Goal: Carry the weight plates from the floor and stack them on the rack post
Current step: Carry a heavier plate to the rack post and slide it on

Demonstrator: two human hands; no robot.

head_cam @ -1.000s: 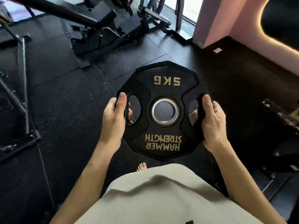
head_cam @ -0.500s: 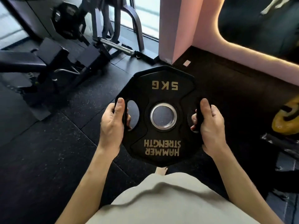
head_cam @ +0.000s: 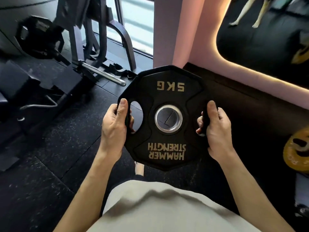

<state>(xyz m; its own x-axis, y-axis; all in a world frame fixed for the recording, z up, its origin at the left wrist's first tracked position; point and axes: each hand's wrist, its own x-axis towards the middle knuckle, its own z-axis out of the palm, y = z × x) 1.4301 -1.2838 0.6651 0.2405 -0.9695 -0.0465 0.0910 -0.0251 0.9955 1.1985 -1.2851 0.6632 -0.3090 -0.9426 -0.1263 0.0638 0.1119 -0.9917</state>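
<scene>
Your black weight plate (head_cam: pixel 167 118) hangs in front of your waist above the dark floor (head_cam: pixel 50 164), a yellow plate (head_cam: pixel 294 148) is cut off at the right edge, and your left hand (head_cam: pixel 115 128) and right hand (head_cam: pixel 215 129) each grip a side handle, fingers mostly hidden behind it.

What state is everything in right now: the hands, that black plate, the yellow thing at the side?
black plate: held off the floor, roughly level, lettered side up
left hand: grips the plate's left handle
right hand: grips its right handle
yellow plate: lower right, partly cut off
</scene>
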